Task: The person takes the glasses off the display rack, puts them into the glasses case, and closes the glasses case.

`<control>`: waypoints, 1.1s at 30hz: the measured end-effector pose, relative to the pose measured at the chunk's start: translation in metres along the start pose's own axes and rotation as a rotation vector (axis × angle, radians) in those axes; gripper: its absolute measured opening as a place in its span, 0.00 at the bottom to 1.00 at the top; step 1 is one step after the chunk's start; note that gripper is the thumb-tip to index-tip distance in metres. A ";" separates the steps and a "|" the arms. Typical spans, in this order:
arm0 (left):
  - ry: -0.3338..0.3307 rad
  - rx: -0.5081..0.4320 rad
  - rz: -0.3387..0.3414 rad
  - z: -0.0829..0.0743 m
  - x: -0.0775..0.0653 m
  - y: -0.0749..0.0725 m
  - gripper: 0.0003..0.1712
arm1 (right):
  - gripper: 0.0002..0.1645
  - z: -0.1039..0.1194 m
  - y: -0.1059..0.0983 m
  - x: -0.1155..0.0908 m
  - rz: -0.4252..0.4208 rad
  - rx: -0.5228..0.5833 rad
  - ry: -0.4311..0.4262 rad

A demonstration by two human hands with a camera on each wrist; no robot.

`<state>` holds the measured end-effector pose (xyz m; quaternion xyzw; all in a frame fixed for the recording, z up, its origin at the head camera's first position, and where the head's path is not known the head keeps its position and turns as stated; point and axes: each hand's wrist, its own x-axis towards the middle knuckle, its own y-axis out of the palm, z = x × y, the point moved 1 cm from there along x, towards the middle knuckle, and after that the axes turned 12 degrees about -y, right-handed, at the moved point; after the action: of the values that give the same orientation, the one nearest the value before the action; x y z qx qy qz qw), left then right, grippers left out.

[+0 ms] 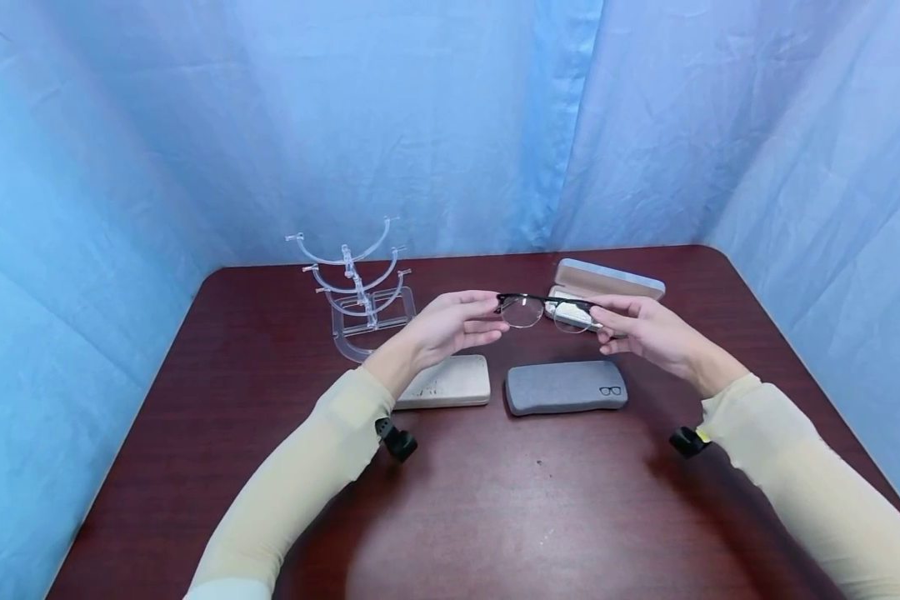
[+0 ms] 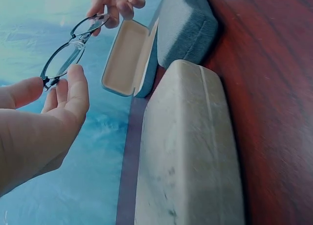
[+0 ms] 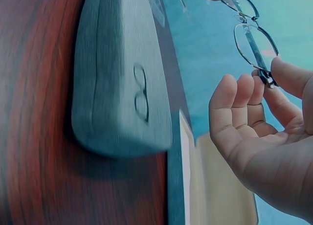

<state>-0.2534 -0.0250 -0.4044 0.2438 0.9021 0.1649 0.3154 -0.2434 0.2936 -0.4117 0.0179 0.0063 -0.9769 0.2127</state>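
Note:
Black half-rimmed eyeglasses [image 1: 525, 311] are held up above the table between both hands. My left hand [image 1: 457, 323] pinches their left end between thumb and fingers. At the other end, my right hand [image 1: 645, 333] pinches the frame's right corner, as the right wrist view also shows. The temples seem folded behind the lenses. Below the left hand lies a closed cream glasses case [image 1: 450, 381], partly hidden by that wrist. A closed grey case [image 1: 566, 387] with a small glasses print lies below the glasses. Behind the right hand stands an open case [image 1: 607, 279], its lid raised.
A clear plastic tiered display stand [image 1: 360, 283] with several curved arms stands at the back left, close to the left hand. The dark red wooden table [image 1: 480, 517] ends at a blue curtain [image 1: 420, 125] on the back and sides.

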 end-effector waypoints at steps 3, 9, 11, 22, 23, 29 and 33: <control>-0.016 0.016 -0.016 -0.003 0.011 0.007 0.23 | 0.20 -0.003 -0.011 -0.003 -0.038 -0.033 -0.005; -0.043 0.066 -0.056 -0.004 0.034 0.018 0.24 | 0.14 -0.012 -0.029 -0.006 -0.086 -0.048 -0.018; -0.042 0.083 -0.073 -0.004 0.041 0.023 0.24 | 0.14 -0.014 -0.034 -0.007 -0.105 -0.055 -0.010; -0.029 0.184 -0.198 -0.011 0.079 0.046 0.20 | 0.25 -0.019 -0.053 -0.012 -0.210 0.034 0.067; -0.032 0.197 -0.207 -0.012 0.082 0.047 0.19 | 0.27 -0.020 -0.055 -0.012 -0.212 0.033 0.073; -0.064 0.265 -0.263 -0.013 0.100 0.053 0.17 | 0.33 -0.021 -0.062 -0.012 -0.239 -0.013 0.106; -0.076 0.291 -0.308 -0.012 0.107 0.060 0.16 | 0.33 -0.025 -0.067 -0.012 -0.245 -0.005 0.120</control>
<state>-0.3135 0.0807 -0.4209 0.1522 0.9305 -0.0265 0.3321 -0.2592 0.3598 -0.4355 0.0747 0.0234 -0.9928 0.0910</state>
